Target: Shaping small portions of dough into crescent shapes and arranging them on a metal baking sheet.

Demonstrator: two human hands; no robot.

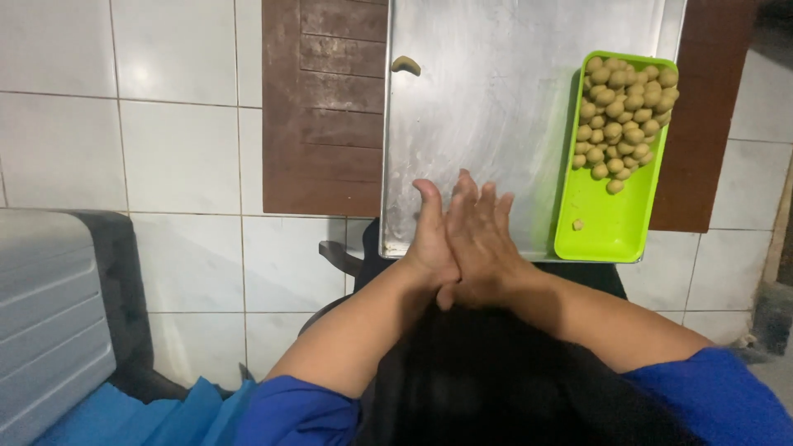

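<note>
My left hand [431,241] and my right hand [486,244] are pressed palm to palm over the near edge of a flat metal tray [496,107]. The right hand lies over the left with its fingers stretched out. Anything between the palms is hidden. On the tray's far left lies one curved piece of tan dough [405,64]. A bright green plastic tray [607,227] rests on the metal tray's right side, just right of my hands. Its far half holds several small tan dough balls [621,111], and a crumb [579,224] lies in its near half.
The metal tray sits on a brown wooden table [322,124] above a white tiled floor [173,157]. A grey ribbed case [45,322] stands at the lower left with blue cloth [157,413] beside it. Dark fabric covers my lap.
</note>
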